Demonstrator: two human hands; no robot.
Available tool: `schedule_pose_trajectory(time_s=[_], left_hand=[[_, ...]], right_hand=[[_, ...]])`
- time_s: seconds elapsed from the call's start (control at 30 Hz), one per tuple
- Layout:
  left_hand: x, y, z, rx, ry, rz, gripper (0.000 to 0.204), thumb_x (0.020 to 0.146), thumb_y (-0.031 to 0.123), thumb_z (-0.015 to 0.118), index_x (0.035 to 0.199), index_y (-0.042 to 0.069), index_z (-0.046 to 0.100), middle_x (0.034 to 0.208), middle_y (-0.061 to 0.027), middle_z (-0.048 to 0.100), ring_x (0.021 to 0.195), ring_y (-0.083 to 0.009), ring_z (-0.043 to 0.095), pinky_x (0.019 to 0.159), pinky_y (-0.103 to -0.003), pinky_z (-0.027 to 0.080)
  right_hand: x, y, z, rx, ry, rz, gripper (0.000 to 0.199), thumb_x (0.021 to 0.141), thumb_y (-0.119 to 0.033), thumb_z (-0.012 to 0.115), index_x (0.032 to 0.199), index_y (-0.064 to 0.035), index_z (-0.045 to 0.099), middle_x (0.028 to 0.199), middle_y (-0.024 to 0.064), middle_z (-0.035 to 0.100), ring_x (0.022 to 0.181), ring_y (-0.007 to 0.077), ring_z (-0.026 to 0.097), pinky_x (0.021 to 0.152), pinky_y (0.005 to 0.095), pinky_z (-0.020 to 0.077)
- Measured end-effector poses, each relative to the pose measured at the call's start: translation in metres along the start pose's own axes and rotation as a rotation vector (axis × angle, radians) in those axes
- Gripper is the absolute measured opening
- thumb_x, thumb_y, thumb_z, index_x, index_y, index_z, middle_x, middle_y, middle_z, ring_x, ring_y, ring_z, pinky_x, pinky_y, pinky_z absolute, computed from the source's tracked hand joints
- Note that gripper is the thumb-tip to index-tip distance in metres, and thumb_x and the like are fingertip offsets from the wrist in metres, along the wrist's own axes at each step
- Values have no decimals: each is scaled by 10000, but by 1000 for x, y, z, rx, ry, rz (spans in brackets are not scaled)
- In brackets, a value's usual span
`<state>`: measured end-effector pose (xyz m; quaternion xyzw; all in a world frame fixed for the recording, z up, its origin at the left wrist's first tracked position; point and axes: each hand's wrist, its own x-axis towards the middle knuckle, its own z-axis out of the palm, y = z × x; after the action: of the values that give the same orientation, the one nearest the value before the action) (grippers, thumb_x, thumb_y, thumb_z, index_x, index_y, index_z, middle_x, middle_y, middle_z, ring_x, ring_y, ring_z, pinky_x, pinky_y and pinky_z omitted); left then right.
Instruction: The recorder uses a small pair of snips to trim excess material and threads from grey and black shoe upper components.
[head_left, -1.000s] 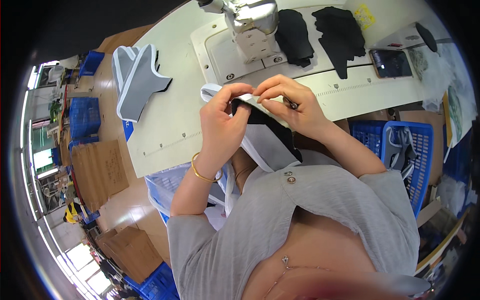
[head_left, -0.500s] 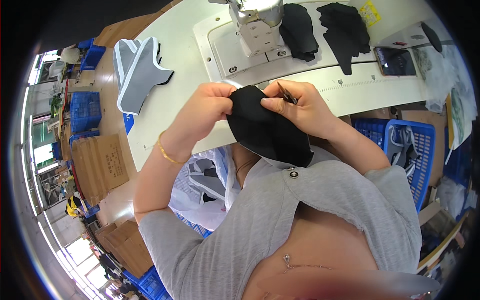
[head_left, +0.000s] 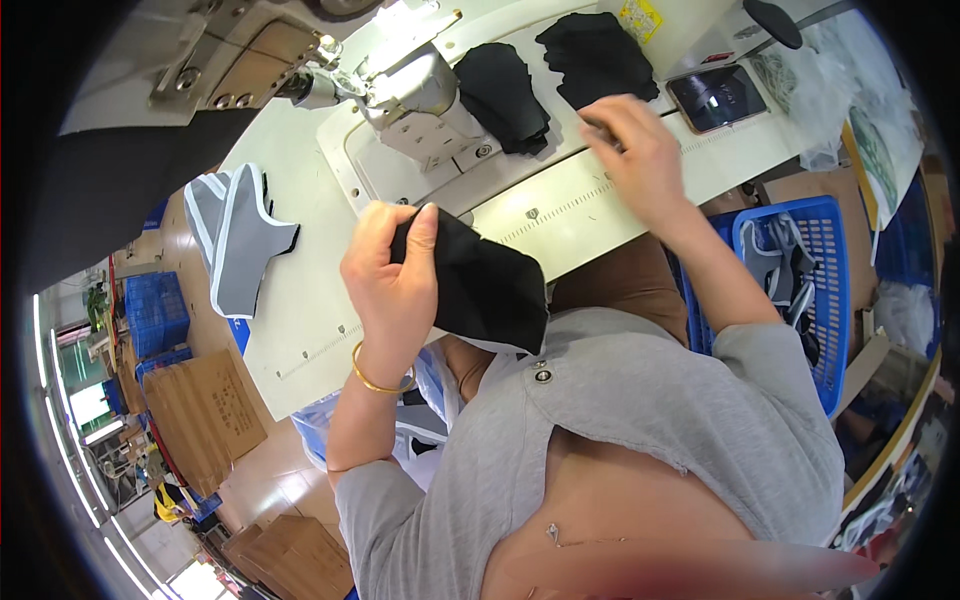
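Note:
Between the thumb and fingers of my left hand (head_left: 390, 285) is the upper left edge of a black fabric piece (head_left: 490, 285). The piece hangs in front of my shirt, with a pale edge along its bottom. My right hand (head_left: 645, 165) is off the fabric, raised over the table's right part with curled fingers. A small dark tool, seemingly thread snips (head_left: 604, 132), shows in its grip, partly hidden and blurred. Just beyond that hand lie two stacks of black cut fabric, one near the machine (head_left: 500, 98) and one farther right (head_left: 598, 62).
A sewing machine (head_left: 415, 110) stands on the white table (head_left: 300, 345). Grey pieces with white edging (head_left: 240, 240) lie at left, a phone (head_left: 716, 98) at right. A blue basket (head_left: 828, 300) holds grey pieces beside my right arm. Cardboard boxes (head_left: 205, 410) stand on the floor at left.
My right hand has let go of the black fabric piece and moved up and right toward the black stacks. My left hand keeps hold of the piece. The whole view has turned and shifted.

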<state>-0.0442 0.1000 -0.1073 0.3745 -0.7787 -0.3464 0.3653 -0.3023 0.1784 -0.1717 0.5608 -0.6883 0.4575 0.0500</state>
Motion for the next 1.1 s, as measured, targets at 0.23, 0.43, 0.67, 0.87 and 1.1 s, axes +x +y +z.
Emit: schedule_pose_trajectory(time_s=[0.23, 0.43, 0.67, 0.87, 1.1], left_hand=[[-2, -1, 9, -104, -28, -144, 164, 958, 112, 642, 852, -14, 642, 760, 44, 569, 716, -34, 464, 651, -194, 372], [-8, -15, 10, -360, -15, -216, 182, 988, 115, 590, 875, -16, 643, 772, 62, 553, 716, -15, 441, 648, -174, 352], [-17, -19, 12, -431, 20, -270, 171, 995, 120, 582, 903, -8, 647, 785, 53, 563, 710, -15, 451, 654, -174, 369], [-20, -12, 12, -662, 90, -422, 169, 989, 128, 589, 955, -17, 668, 830, 0, 648, 744, -55, 575, 683, -200, 461], [-26, -4, 12, -873, 129, -546, 165, 977, 134, 614, 958, -7, 698, 830, -8, 669, 727, -53, 577, 669, -208, 475]], right_hand=[[-22, 27, -13, -162, -153, -71, 248, 739, -37, 714, 978, -86, 674, 937, 12, 627, 883, 221, 619, 713, 348, 518], [12, 49, -3, -252, -100, 17, 209, 779, -94, 723, 979, -84, 662, 914, 30, 607, 905, 246, 613, 719, 368, 510], [19, 64, -4, -212, -124, 35, 222, 791, -171, 736, 954, -61, 633, 936, 47, 614, 940, 270, 590, 760, 407, 494], [31, -21, -37, 294, -63, 179, 226, 851, -87, 728, 1058, -41, 650, 839, -9, 696, 753, 53, 615, 652, 224, 430], [2, -107, -17, 1082, -643, 558, 166, 871, -99, 724, 959, 34, 677, 784, 34, 670, 665, 78, 622, 578, 220, 481]])
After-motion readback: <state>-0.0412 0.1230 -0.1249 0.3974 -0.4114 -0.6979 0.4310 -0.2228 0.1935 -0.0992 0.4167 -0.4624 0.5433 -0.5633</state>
